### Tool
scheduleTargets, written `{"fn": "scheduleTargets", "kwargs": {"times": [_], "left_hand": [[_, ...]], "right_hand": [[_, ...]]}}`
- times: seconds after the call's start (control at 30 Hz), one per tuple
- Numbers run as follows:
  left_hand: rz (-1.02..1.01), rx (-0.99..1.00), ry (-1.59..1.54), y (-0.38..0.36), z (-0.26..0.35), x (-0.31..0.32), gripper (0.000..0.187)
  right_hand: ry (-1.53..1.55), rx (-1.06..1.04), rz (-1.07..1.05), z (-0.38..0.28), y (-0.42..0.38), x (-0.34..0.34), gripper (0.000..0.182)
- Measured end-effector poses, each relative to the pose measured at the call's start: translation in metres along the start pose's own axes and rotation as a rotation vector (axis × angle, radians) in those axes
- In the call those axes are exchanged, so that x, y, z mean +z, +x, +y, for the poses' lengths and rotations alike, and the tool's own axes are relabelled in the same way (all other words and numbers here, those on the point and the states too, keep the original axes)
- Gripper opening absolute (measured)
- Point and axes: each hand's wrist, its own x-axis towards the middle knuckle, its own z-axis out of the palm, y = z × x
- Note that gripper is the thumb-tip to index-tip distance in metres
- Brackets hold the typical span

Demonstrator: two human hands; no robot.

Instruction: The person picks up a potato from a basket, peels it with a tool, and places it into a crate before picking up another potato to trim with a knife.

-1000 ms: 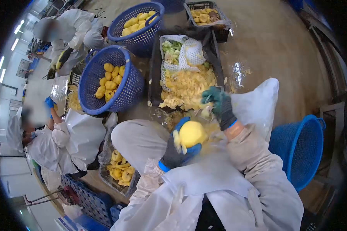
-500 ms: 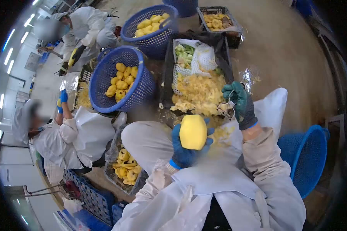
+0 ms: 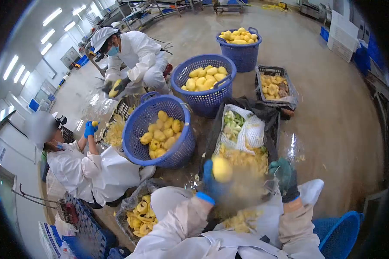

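Observation:
My left hand, in a blue glove, holds a peeled yellow fruit that looks like a mango, above the near end of the peel crate. My right hand, in a dark green glove, is closed around a metal peeler, whose blade end is blurred. The two hands are apart, and the peeler does not touch the fruit. Just beyond them lies a heap of yellow peelings in a black-lined crate, together with white foam netting and green scraps.
Blue baskets of yellow fruit stand ahead and to the left. A crate of yellow pieces sits by my left knee, and a blue basket at my right. Two co-workers in white hold fruit on the left.
My view has tilted up, showing more floor and baskets. My left hand with the fruit has turned, and the fruit is now blurred by motion. My right hand still holds the peeler.

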Motion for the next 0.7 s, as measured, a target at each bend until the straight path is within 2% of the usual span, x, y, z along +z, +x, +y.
{"fn": "scheduleTargets", "kwargs": {"times": [0.07, 0.17, 0.2, 0.27, 0.37, 0.47, 0.5, 0.57, 0.6, 0.67, 0.7], "left_hand": [[-0.171, 0.181, 0.021, 0.054, 0.04, 0.063, 0.044], [-0.488, 0.342, 0.267, 0.095, 0.077, 0.134, 0.035], [-0.742, 0.348, 0.326, 0.104, 0.081, 0.138, 0.031], [-0.52, 0.226, 0.339, 0.086, 0.076, 0.159, 0.033], [-0.514, 0.082, 0.676, 0.087, 0.087, 0.102, 0.048], [-0.499, 0.265, 1.318, 0.06, 0.122, 0.061, 0.05], [-0.409, 0.196, 1.204, 0.053, 0.138, 0.053, 0.049], [-0.223, 0.066, 0.963, 0.034, 0.169, 0.038, 0.047], [-0.16, 0.154, 1.023, 0.027, 0.184, 0.031, 0.046], [-0.009, 0.33, 1.15, 0.018, 0.221, 0.021, 0.044], [0.129, 0.439, 1.057, 0.021, 0.242, 0.007, 0.041]], "right_hand": [[0.025, 0.075, 0.003, 0.0, -0.002, 0.007, 0.021], [0.185, 0.213, -0.053, 0.006, 0.002, 0.007, 0.021], [0.159, 0.235, -0.047, 0.007, 0.004, 0.009, 0.021], [0.072, 0.246, -0.042, 0.007, 0.005, 0.015, 0.021], [-0.119, 0.224, -0.016, 0.0, -0.005, 0.035, 0.023], [-0.083, 0.293, -0.011, 0.003, -0.003, 0.037, 0.024], [-0.055, 0.338, 0.048, 0.001, -0.003, 0.046, 0.027], [-0.444, 0.297, -0.013, -0.008, -0.001, 0.056, 0.025], [-0.64, 0.279, -0.062, -0.007, 0.003, 0.061, 0.024], [-0.463, 0.233, -0.047, 0.02, 0.012, 0.036, 0.025], [-0.413, 0.208, -0.036, 0.024, 0.018, 0.036, 0.026]]}}
